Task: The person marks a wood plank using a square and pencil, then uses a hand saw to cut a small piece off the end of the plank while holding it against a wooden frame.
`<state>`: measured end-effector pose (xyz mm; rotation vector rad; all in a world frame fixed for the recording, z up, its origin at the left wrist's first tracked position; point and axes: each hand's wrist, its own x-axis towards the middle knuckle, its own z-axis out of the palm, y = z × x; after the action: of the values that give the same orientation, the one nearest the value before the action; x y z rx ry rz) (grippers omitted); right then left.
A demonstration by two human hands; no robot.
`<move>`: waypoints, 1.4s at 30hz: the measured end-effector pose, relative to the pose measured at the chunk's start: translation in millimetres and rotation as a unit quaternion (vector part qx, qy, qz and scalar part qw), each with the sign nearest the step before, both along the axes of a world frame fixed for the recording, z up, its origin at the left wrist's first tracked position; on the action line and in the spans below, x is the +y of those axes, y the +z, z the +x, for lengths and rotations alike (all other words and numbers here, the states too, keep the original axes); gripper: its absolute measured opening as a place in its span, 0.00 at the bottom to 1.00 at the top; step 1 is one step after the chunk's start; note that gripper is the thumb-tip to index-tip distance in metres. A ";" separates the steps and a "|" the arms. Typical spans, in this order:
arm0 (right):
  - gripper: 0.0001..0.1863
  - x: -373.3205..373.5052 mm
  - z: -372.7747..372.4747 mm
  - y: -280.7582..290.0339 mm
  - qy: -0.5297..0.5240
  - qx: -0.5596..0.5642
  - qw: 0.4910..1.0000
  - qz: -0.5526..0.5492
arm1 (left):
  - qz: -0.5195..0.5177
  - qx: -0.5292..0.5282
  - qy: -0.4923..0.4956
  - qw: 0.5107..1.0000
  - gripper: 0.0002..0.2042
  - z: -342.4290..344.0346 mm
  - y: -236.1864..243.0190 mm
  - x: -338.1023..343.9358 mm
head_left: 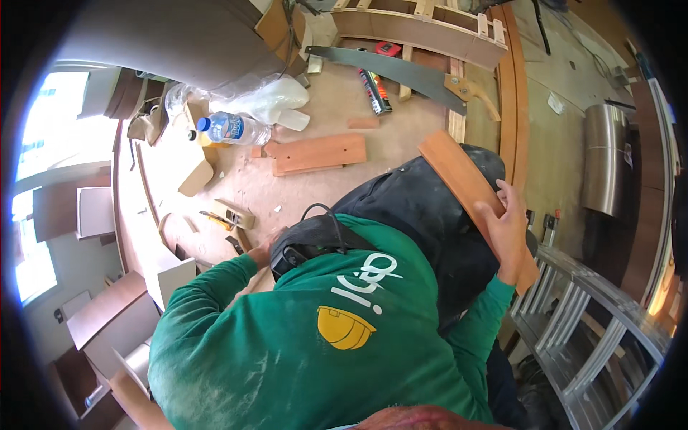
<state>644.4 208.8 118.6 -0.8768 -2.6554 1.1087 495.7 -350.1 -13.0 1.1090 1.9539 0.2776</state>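
My right hand point(506, 226) grips a long reddish-brown wooden board point(456, 172) near its lower end, thumb and fingers at its edges. The board slants across my dark-trousered leg. To the left, my left hand point(262, 252) is low at the worktop beside a dark pouch-like thing point(294, 247), which hides its fingers. Just beyond that hand are a small hand plane point(235, 213) and a yellow-and-black utility knife point(216, 219). A shorter reddish-brown board point(319, 153), with dark holes, lies flat ahead of me. Near it is a small wooden offcut point(363, 122).
A handsaw point(401, 72), a red tape measure point(388, 49) and a dark tube point(375, 92) lie at the far side. A water bottle point(233, 127) lies by crumpled clear plastic point(276, 97). On the right are a metal ladder point(573, 337) and a shiny metal cylinder point(606, 159).
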 end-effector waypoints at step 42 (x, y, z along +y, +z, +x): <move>0.44 19.7 -132.7 28.4 0.195 -0.244 0.950 -0.015 | 0.169 0.276 0.254 0.912 0.21 -162.7 -15.1 228.4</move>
<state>511.7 228.5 147.0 -0.7209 -3.3443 1.1274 333.0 -121.6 -28.1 0.9291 2.7789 0.6586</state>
